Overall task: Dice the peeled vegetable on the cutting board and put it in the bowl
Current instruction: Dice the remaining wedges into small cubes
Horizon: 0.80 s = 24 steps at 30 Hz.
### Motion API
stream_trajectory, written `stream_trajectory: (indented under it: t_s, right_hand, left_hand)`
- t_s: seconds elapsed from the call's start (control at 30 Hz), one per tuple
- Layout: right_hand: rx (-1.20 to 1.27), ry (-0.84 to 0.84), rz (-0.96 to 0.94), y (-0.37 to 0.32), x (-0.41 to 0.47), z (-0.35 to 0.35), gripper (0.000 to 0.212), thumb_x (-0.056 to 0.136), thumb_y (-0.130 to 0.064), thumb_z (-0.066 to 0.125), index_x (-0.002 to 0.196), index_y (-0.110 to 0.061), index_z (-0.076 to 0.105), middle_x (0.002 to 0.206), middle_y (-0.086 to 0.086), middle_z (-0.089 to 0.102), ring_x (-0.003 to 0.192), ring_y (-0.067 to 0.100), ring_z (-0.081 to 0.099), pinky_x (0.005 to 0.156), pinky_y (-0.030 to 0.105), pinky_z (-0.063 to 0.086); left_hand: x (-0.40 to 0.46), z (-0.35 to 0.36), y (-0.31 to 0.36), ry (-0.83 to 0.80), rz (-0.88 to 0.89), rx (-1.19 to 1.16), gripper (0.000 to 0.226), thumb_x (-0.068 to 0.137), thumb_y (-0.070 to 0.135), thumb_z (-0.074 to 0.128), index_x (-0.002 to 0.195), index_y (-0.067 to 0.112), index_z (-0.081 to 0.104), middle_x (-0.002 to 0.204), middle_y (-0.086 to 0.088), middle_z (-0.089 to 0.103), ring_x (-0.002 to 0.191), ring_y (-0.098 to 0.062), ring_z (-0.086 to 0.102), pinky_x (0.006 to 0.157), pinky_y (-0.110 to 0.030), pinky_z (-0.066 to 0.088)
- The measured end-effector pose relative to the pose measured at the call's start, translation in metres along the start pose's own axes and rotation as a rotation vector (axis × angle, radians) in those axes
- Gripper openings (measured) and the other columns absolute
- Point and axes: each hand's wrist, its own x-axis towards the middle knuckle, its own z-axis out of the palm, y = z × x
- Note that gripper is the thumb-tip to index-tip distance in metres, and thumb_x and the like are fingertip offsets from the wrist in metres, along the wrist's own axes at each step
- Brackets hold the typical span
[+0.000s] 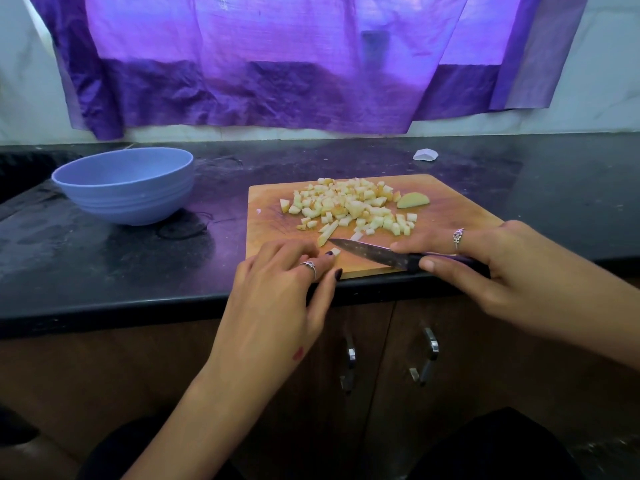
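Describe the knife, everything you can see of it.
The knife is small, with a dark, speckled, pointed blade and a black handle. It lies low over the near edge of the wooden cutting board, tip pointing left toward the left hand and a small diced piece. The right hand holds the handle, forefinger stretched along the blade's back. Whether the blade touches the board is unclear.

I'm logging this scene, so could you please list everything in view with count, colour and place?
cutting board: one, wooden, counter front.
diced pieces: many, pale yellow, on the board.
undiced wedge: one, pale, right of the pile.
bowl: one, blue, counter left.
white scrap: one, behind the board.
counter: one, black.
curtain: one, purple, behind.
cabinet handles: two, metal, below.
knife: one, dark-handled, in right hand.
left hand: holds a small piece.
right hand: grips the knife.
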Motion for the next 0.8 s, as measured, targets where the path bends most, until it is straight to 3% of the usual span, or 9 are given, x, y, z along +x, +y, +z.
stream_trajectory:
  t_s: [0.1,0.23,0.33,0.4,0.5,0.57,0.67,0.73,0.8]
  right_hand:
    - [0.009,-0.014,0.004,-0.001,0.001,-0.001,0.026,0.09,-0.033,0.052,0.111,-0.041,0.067,0.058,-0.03,0.049,0.056,-0.018,0.048,0.055,0.0,0.033]
    - [0.004,-0.058,0.014,-0.005,0.002,-0.003,0.028,0.09,-0.03,0.054,0.113,-0.042,0.066,0.066,-0.024,0.053,0.057,-0.018,0.049,0.055,0.002,0.035]
    - [0.019,-0.065,0.009,-0.005,0.005,-0.003,0.031,0.088,-0.041,0.047,0.113,-0.047,0.064,0.07,-0.027,0.052,0.065,-0.021,0.047,0.062,0.005,0.037]
    - [-0.015,-0.08,-0.005,-0.005,0.008,-0.004,0.03,0.094,-0.044,0.041,0.112,-0.047,0.064,0.066,-0.031,0.046,0.072,-0.026,0.042,0.066,0.003,0.034]
    - [-0.094,-0.055,-0.053,-0.005,0.012,-0.006,0.028,0.089,-0.039,0.05,0.111,-0.04,0.068,0.058,-0.032,0.035,0.078,-0.037,0.029,0.071,-0.008,0.024]
    - [-0.088,-0.071,-0.021,-0.007,0.012,-0.006,0.024,0.093,-0.039,0.052,0.113,-0.041,0.066,0.055,-0.028,0.041,0.073,-0.03,0.038,0.067,-0.003,0.03]
    - [-0.079,-0.098,-0.007,-0.008,0.013,-0.009,0.022,0.092,-0.041,0.054,0.111,-0.042,0.064,0.066,-0.042,0.047,0.075,-0.033,0.036,0.067,-0.002,0.031]
    - [-0.108,-0.105,0.007,-0.009,0.013,-0.011,0.023,0.092,-0.041,0.054,0.113,-0.046,0.062,0.07,-0.038,0.042,0.081,-0.038,0.027,0.071,-0.005,0.027]
    - [-0.163,-0.125,-0.006,-0.01,0.011,-0.013,0.029,0.093,-0.039,0.051,0.119,-0.049,0.057,0.077,-0.035,0.035,0.083,-0.031,0.025,0.073,-0.007,0.023]
  left_hand:
    - [0.0,0.001,-0.001,0.004,0.003,-0.01,0.031,0.09,0.034,0.051,0.107,0.02,0.073,0.103,0.006,0.065,0.1,-0.017,0.059,0.074,-0.044,0.049]
    - [-0.001,0.001,-0.001,0.014,0.012,-0.01,0.03,0.09,0.032,0.052,0.106,0.018,0.073,0.101,0.006,0.065,0.098,-0.017,0.059,0.074,-0.044,0.049]
    - [0.0,0.001,0.0,0.007,0.01,-0.012,0.03,0.09,0.032,0.051,0.106,0.018,0.073,0.102,0.005,0.065,0.099,-0.017,0.059,0.076,-0.043,0.049]
    - [0.0,0.002,0.001,-0.001,0.01,-0.006,0.03,0.091,0.032,0.051,0.106,0.017,0.073,0.103,0.005,0.065,0.099,-0.016,0.059,0.076,-0.041,0.049]
    - [0.001,0.002,0.002,0.003,0.009,0.005,0.03,0.091,0.032,0.051,0.103,0.018,0.074,0.102,0.006,0.065,0.099,-0.016,0.059,0.075,-0.037,0.047]
    - [0.001,0.001,0.002,0.001,0.002,0.012,0.03,0.09,0.033,0.051,0.102,0.019,0.074,0.101,0.006,0.065,0.099,-0.016,0.059,0.075,-0.038,0.047]
    - [0.002,-0.003,0.002,-0.035,-0.004,0.023,0.034,0.091,0.037,0.047,0.104,0.02,0.074,0.102,0.007,0.065,0.099,-0.016,0.058,0.075,-0.039,0.048]
    - [0.002,-0.006,0.003,-0.064,0.0,0.05,0.035,0.09,0.038,0.046,0.104,0.021,0.073,0.102,0.007,0.065,0.1,-0.016,0.058,0.075,-0.038,0.047]
    - [0.003,-0.007,0.004,-0.075,-0.005,0.083,0.035,0.09,0.039,0.047,0.106,0.022,0.073,0.103,0.007,0.064,0.1,-0.016,0.058,0.076,-0.037,0.044]
